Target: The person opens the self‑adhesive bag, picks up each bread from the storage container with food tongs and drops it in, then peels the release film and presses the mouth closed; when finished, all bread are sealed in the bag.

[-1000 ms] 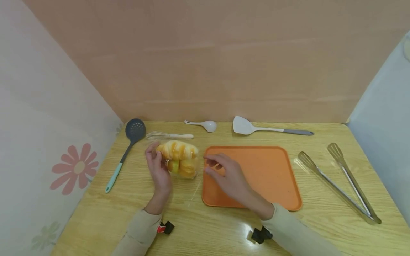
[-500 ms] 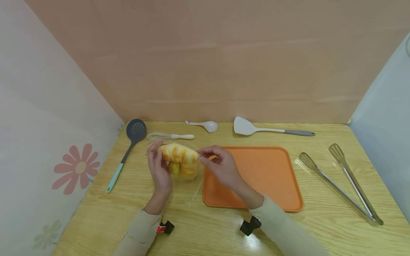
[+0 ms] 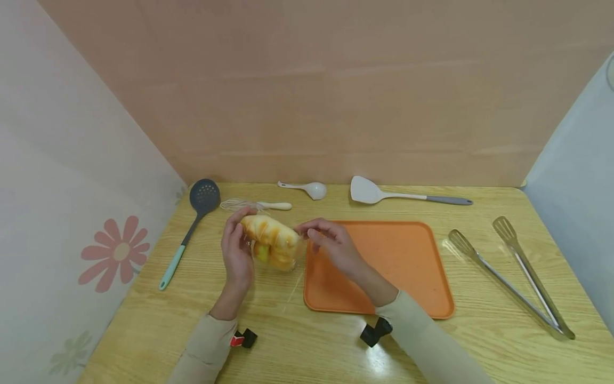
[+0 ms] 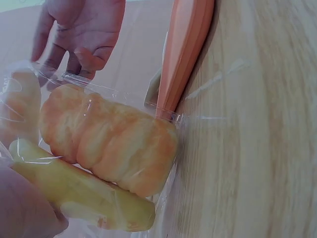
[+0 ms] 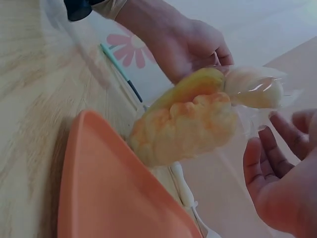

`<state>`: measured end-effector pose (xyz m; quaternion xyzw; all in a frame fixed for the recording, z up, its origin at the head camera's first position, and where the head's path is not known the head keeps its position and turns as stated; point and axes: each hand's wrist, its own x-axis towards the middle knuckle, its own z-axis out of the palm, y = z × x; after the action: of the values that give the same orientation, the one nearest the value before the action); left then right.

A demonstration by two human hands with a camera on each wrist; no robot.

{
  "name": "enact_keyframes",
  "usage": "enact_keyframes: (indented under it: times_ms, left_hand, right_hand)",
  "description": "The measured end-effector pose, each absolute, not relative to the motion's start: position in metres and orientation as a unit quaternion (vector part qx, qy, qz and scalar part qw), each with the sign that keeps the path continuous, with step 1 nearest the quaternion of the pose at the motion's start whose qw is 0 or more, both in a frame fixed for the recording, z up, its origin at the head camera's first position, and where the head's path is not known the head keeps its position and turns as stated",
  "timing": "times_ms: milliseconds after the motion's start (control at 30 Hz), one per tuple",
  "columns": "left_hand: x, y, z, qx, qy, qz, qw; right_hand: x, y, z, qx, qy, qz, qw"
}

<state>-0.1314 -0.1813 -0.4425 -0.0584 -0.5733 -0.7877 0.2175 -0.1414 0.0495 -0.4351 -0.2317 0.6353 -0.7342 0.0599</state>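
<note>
My left hand (image 3: pixel 237 253) grips a clear plastic bag of bread (image 3: pixel 272 234) above the table, left of the orange tray. Inside are a ridged golden roll (image 4: pixel 109 139), a yellow-green stick-shaped piece (image 4: pixel 84 191) and a paler piece (image 5: pixel 252 87). The left thumb (image 4: pixel 27 203) lies against the film. At the bag's other end is my right hand (image 3: pixel 338 250), its fingers loosely bent beside the film edge. In the right wrist view its fingertips (image 5: pixel 252 146) are close to the film, with nothing clearly pinched; whether they touch it is hard to tell.
The orange tray (image 3: pixel 398 266) lies beneath the right forearm. Along the back are a slotted skimmer (image 3: pixel 204 196), a whisk (image 3: pixel 273 205), a white ladle (image 3: pixel 314 190) and a white spatula (image 3: pixel 366 190). Metal tongs (image 3: pixel 518 288) lie spread at the right.
My right hand has come leftward from over the tray to the bag's edge, and its fingers have since loosened slightly. The bag has tilted, its right end lower, in my left hand.
</note>
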Motion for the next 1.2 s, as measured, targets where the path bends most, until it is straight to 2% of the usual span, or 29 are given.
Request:
enact_keyframes:
  times_ms: [133, 433, 700, 800, 1000, 1200]
  left_hand:
    - [-0.132, -0.182, -0.441, -0.054, -0.576, -0.788, 0.212]
    - [-0.13, -0.18, -0.438, -0.031, -0.567, -0.799, 0.198]
    - [-0.131, -0.18, -0.438, 0.007, -0.557, -0.806, 0.199]
    - [-0.132, -0.182, -0.439, -0.009, -0.558, -0.806, 0.197]
    - [-0.136, -0.192, -0.44, -0.019, -0.528, -0.825, 0.198]
    - [-0.141, -0.2, -0.437, -0.087, -0.468, -0.846, 0.241]
  right_hand:
    - [-0.143, 0.049, -0.438, -0.249, 0.678, -0.691, 0.033]
    - [-0.142, 0.044, -0.446, -0.341, 0.731, -0.583, -0.098]
    - [-0.141, 0.04, -0.451, -0.367, 0.731, -0.551, -0.164]
    - [-0.139, 0.038, -0.451, -0.323, 0.736, -0.575, -0.155]
    - [-0.133, 0.033, -0.449, -0.201, 0.681, -0.698, -0.089]
    - [-0.127, 0.025, -0.442, -0.125, 0.597, -0.788, -0.084]
